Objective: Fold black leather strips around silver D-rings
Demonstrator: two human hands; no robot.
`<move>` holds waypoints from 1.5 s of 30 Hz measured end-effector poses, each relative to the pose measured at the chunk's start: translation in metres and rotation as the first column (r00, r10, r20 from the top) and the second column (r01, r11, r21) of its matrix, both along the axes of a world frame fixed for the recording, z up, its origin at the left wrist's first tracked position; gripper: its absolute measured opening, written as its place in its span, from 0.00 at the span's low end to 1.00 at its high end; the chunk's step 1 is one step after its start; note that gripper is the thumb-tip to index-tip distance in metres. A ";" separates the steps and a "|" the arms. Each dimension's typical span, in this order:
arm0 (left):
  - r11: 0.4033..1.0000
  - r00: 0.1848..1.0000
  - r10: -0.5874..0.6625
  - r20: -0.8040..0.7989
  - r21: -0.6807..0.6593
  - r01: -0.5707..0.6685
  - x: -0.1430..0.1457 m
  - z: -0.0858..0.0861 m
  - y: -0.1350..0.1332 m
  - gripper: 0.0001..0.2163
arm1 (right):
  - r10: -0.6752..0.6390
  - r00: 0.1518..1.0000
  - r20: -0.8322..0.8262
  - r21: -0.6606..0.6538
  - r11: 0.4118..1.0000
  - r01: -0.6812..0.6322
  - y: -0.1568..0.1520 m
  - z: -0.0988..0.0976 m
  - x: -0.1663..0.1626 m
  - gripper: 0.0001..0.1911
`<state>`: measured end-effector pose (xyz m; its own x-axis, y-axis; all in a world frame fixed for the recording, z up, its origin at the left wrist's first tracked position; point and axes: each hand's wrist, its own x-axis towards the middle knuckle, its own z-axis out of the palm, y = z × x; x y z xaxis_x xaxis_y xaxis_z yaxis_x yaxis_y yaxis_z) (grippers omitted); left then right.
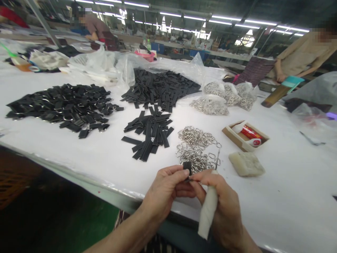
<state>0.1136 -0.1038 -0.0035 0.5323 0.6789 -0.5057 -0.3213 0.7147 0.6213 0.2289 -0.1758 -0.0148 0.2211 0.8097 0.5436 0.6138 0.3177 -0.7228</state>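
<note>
My left hand [168, 186] is closed on a short black strap [187, 168], folded over and pinched between thumb and fingers. Against the strap's lower end, the thumb and fingertips of my right hand [223, 200] press together. That same hand holds an awl [209, 211] in its grip, the white-wrapped handle pointing down and the thin metal shaft upward. What the right fingertips pinch at the strap is too small to make out. Just beyond my hands lies a pile of loose metal rings [196, 137]. Left of them is a small heap of flat black straps [150, 133].
A large pile of straps with rings [65, 105] lies left, and more black straps [163, 86] farther back. Bagged rings [210, 104], a small box of glue bottles [237, 140] and a yellowish block [246, 164] are to the right. Co-workers stand beyond the white table [92, 158].
</note>
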 end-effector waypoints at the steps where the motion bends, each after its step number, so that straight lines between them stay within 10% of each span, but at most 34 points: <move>1: 1.000 1.000 0.000 -0.002 0.022 0.000 0.000 0.000 -0.001 0.10 | -0.031 0.999 -0.014 -0.004 0.999 0.031 0.001 0.000 -0.002 0.10; 12: 0.939 0.994 -0.106 -0.034 0.325 0.111 -0.010 -0.003 -0.008 0.07 | -0.185 0.922 -0.340 -0.333 0.941 0.066 0.008 0.011 -0.008 0.04; 45: 0.835 0.923 0.006 -0.384 0.510 0.207 -0.012 0.009 -0.005 0.09 | -0.158 0.914 -0.374 -0.283 0.958 0.050 0.016 0.019 -0.011 0.05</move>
